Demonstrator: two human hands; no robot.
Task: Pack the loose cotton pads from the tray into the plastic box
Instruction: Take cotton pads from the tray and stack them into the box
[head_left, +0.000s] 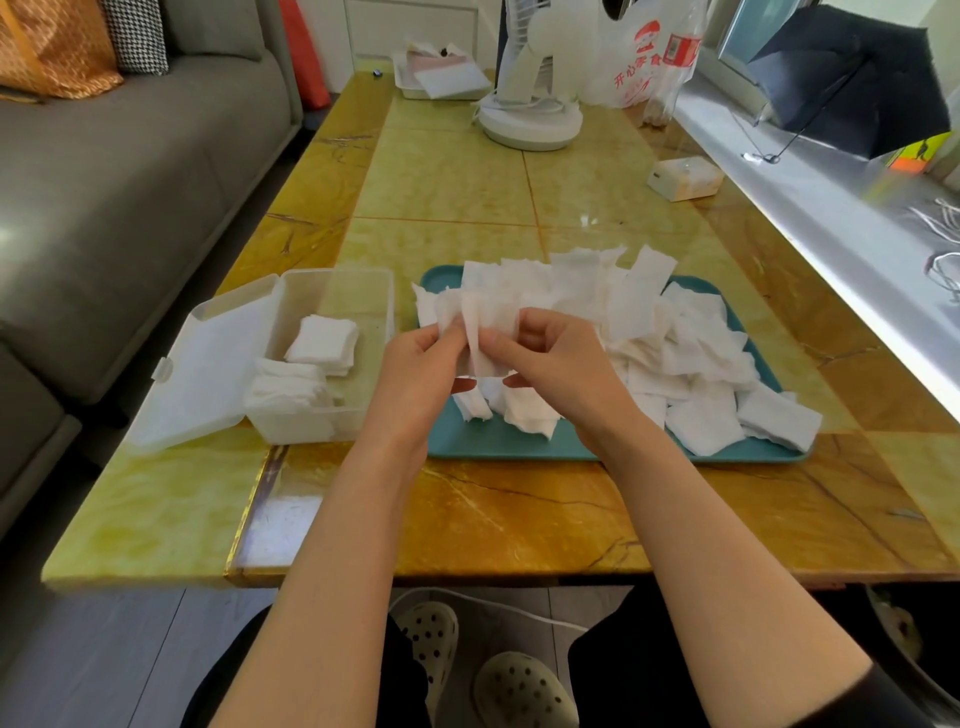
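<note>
Fingers (535, 325) of the left hand (421, 376) and right hand (558, 366) pinch a few cotton pads (480, 338) above the tray (519, 451), beside the plastic box (306, 423). Light, soft, floppy: probably best gripped flat as a squared stack.

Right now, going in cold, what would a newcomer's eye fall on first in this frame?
At centre, the left hand and right hand together pinch a bunch of cotton pads just above the teal tray. Behind and to their right, a loose white heap of pads covers most of that tray. To the left stands the clear plastic box, its lid flipped open, with two small stacks already inside.
</note>
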